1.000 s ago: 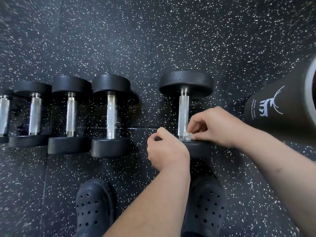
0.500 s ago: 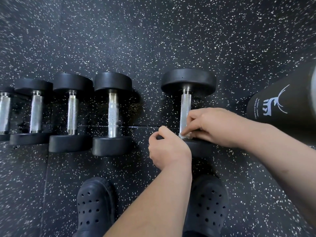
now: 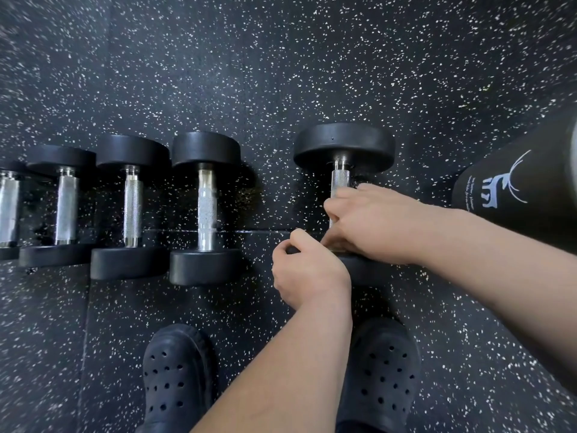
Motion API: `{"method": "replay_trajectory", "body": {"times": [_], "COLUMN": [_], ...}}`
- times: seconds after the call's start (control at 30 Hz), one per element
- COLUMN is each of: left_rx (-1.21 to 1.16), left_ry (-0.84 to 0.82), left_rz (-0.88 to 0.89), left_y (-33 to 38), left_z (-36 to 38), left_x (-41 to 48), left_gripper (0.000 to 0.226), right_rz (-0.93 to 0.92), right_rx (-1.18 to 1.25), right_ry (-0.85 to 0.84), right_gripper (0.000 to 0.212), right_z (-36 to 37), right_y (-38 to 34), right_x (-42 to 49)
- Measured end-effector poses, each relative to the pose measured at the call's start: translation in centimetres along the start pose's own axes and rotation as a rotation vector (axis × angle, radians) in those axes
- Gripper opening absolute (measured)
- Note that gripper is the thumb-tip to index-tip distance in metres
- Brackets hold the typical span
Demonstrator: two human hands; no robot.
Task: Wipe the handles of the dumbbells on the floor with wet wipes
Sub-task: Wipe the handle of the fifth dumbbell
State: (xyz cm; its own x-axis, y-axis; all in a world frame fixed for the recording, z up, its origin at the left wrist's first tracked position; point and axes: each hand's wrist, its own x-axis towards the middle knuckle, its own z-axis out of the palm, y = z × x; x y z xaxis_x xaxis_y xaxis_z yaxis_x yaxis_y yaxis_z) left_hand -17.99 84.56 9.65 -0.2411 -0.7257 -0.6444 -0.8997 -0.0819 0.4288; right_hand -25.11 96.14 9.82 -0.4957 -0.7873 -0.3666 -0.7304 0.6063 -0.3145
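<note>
Black rubber floor (image 3: 281, 73) flecked with white fills your view, and the dumbbells lie on it in a row, their handles pointing away from you. The right-most dumbbell (image 3: 343, 142) lies apart from the rest, just beyond your right clog (image 3: 381, 376). Your right hand (image 3: 377, 223) comes in from the right with its fingers curled round the lower part of that dumbbell's knurled steel handle (image 3: 340, 182); the upper part of the handle shows bare. Your left hand (image 3: 307, 273) has its fingers and thumb curled over the left edge of the near weight (image 3: 371, 270), gripping it. To the left lie a second dumbbell (image 3: 206, 207), a third dumbbell (image 3: 132, 207) and a fourth dumbbell (image 3: 65, 207) close together, with a fifth dumbbell (image 3: 7, 210) cut off by the picture's edge. A black cylinder (image 3: 515, 189) with a white deer logo sits at the right edge, near your right forearm. Your left clog (image 3: 178, 379) stands beside the left forearm.
</note>
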Motion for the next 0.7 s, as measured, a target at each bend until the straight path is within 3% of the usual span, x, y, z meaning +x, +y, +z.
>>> {"method": "replay_trajectory", "body": {"times": [0.17,0.33,0.53,0.7], "left_rx": [-0.004,-0.006,-0.015,-0.015], "left_ry": [-0.003,0.013,0.016,0.021], "left_rz": [0.004,0.001,0.009,-0.002], "left_y": [-0.2,-0.1,-0.3,-0.1], "left_z": [0.0,0.1,0.2,0.1], "left_x": [0.0,0.0,0.1,-0.2], "left_gripper": [0.043,0.061,0.048,0.056], "right_rz": [-0.007,0.005,-0.02,-0.076], "right_rx": [0.0,-0.078,-0.111,-0.174], "right_ry": [0.005,0.042,0.068,0.104], "right_gripper": [0.028,0.025,0.021,0.029], "right_z": [-0.7,0.0,0.0,-0.1], "right_y": [0.4,0.0,0.7,0.4], "right_x": [-0.7,0.4,-0.5,0.1]}}
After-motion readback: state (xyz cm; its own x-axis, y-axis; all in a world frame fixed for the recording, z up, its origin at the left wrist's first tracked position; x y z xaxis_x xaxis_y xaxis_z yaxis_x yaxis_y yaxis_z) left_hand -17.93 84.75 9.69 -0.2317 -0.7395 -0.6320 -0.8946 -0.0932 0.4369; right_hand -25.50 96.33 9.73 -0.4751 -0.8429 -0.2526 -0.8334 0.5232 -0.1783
